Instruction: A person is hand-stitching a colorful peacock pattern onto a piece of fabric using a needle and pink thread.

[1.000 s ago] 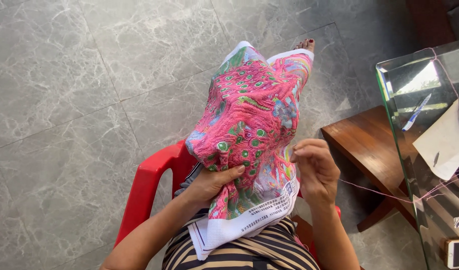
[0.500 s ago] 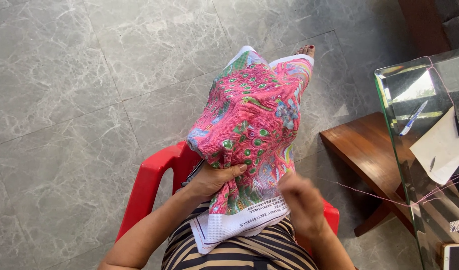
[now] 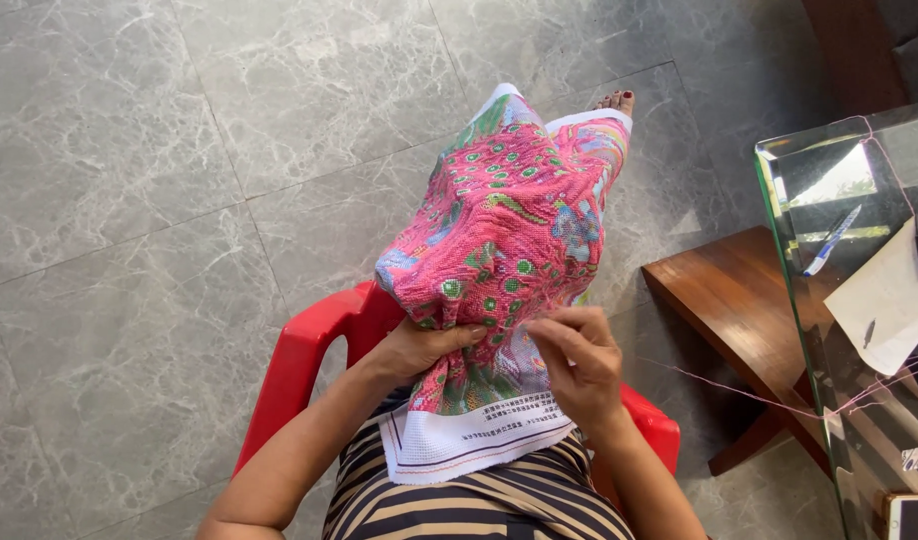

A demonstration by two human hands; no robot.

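Here, both hands on embroidery cloth (image 3: 509, 230)

The floor (image 3: 179, 150) is made of big grey stone tiles with thin lines between them. A red plastic chair (image 3: 309, 350) stands on the floor. To the right, a brown wooden stool (image 3: 729, 310) stands on the floor too, just beside a glass table (image 3: 789, 250). On the glass table lie a blue pen (image 3: 831, 240), a white sheet of paper (image 3: 884, 300) and a thin pink thread (image 3: 859, 400). A bare foot (image 3: 616, 101) rests on the floor.
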